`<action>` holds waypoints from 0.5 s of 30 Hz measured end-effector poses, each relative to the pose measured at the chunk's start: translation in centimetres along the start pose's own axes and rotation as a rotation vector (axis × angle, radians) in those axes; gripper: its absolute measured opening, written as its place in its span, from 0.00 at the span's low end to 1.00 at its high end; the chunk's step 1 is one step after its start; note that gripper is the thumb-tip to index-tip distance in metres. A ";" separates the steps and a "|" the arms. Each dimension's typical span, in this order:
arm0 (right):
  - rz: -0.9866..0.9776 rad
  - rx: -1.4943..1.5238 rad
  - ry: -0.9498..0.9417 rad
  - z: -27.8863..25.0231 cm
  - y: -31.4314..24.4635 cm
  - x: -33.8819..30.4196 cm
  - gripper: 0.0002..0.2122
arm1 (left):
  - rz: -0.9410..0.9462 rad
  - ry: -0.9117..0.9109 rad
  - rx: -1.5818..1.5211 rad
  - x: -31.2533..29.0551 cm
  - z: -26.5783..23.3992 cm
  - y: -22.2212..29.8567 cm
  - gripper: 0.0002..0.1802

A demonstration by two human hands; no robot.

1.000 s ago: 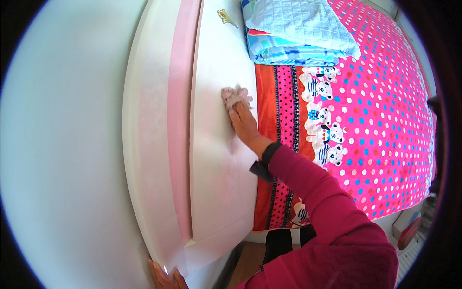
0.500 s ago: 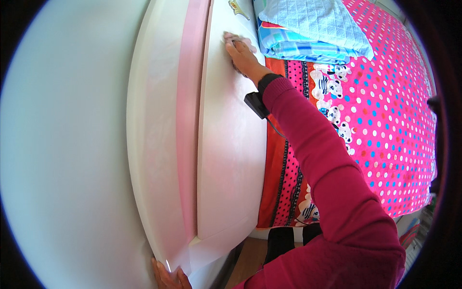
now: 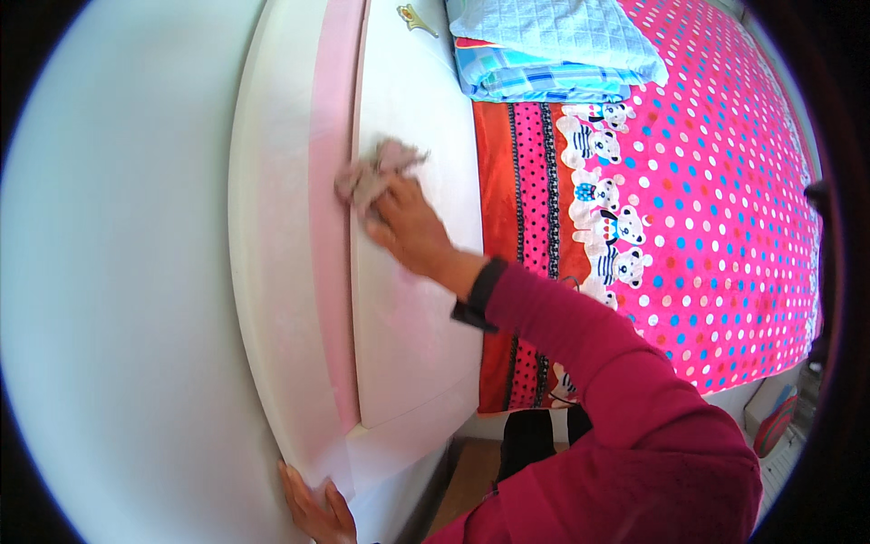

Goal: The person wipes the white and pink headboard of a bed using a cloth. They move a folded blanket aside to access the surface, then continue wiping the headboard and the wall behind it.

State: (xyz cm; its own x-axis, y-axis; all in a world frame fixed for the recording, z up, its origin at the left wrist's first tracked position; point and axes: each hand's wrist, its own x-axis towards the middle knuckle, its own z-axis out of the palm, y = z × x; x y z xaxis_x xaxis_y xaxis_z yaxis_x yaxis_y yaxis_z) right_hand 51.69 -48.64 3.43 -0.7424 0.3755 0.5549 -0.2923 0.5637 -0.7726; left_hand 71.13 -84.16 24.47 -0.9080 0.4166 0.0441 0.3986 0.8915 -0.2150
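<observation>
A crumpled greyish-pink cloth is held in my right hand, its loose end sticking up past the fingers. The cloth lies over the ridge between the pink stripe and the white panel of the headboard. Down at the headboard's lower corner, my left hand grips the edge, fingers on one side and thumb on the other. A black band with a small box sits round my right wrist.
A bed with a pink dotted cover and a red-orange border stands to the right. Folded blue bedding lies against the headboard, near a gold ornament. A pale wall runs along the left.
My right hand with the cloth has moved down and left, from beside the bedding to the ridge by the pink stripe. The left hand stays at the corner; the view has shifted slightly.
</observation>
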 end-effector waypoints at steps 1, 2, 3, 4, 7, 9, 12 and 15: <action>-0.007 0.013 -0.015 -0.2 -1.6 -2.4 0.18 | -0.003 0.004 -0.006 0.0 -0.1 0.1 0.34; -0.004 -0.010 -0.055 -0.4 -3.2 -4.8 0.18 | -0.004 0.009 -0.036 0.1 -0.2 0.2 0.34; -0.007 -0.034 -0.096 -0.5 -4.7 -7.2 0.18 | -0.005 0.013 -0.066 0.1 -0.3 0.3 0.34; 0.020 -0.013 -0.152 -0.8 -6.1 -9.7 0.18 | -0.007 0.017 -0.095 0.2 -0.5 0.4 0.34; 0.058 0.041 -0.234 -1.6 -9.5 -16.1 0.19 | 0.013 0.026 -0.077 0.3 -0.5 0.5 0.34; 0.073 0.078 -0.245 -1.4 -9.6 -18.3 0.20 | -0.001 0.002 -0.041 0.2 -0.5 0.4 0.34; 0.068 0.106 -0.263 -1.0 -8.8 -19.4 0.21 | -0.014 -0.013 -0.010 -0.1 0.0 0.1 0.34; 0.063 0.087 -0.286 -1.1 -7.1 -18.1 0.21 | -0.023 -0.015 0.001 -0.4 0.3 -0.3 0.33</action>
State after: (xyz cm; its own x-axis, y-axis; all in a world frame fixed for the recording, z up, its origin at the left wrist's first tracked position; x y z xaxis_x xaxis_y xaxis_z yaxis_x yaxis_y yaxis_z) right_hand 67.89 -58.61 -0.79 -0.8965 0.1784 0.4055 -0.2818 0.4766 -0.8328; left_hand 71.35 -84.71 24.20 -0.9188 0.3932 0.0342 0.3774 0.9006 -0.2155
